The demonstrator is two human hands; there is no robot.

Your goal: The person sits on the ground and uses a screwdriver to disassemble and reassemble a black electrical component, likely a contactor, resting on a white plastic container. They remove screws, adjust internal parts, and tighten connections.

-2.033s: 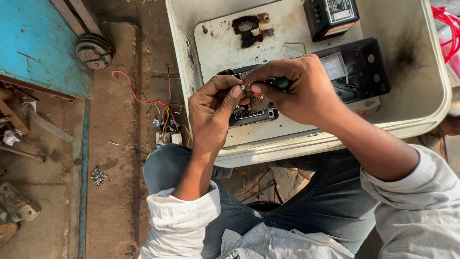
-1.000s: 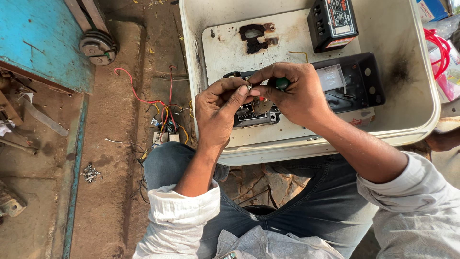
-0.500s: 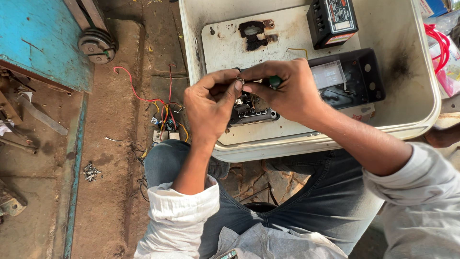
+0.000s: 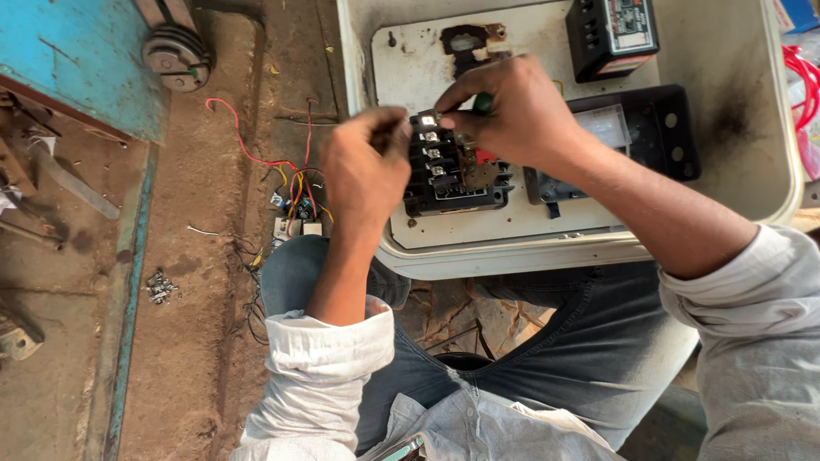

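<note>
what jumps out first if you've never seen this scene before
Two bare hands meet in the middle over a black terminal block mounted on a stained white plate inside an open pale enclosure: the right hand grips a green-handled tool at its top, and the left hand pinches beside it. To the left, a tangle of red and yellow wires lies on the brown dirt floor by the person's knee.

Our sleeves, shirt and jeans

We wear a pale grey-white shirt, its left sleeve (image 4: 329, 363) rolled into a thick creased cuff below the elbow and its right sleeve (image 4: 756, 333) pushed up the same way, loose and wrinkled. Our left hand (image 4: 366, 175) and right hand (image 4: 512, 115) are bare, without gloves or rings. Our blue denim jeans (image 4: 555, 358) show stitched seams at the thigh.
</note>
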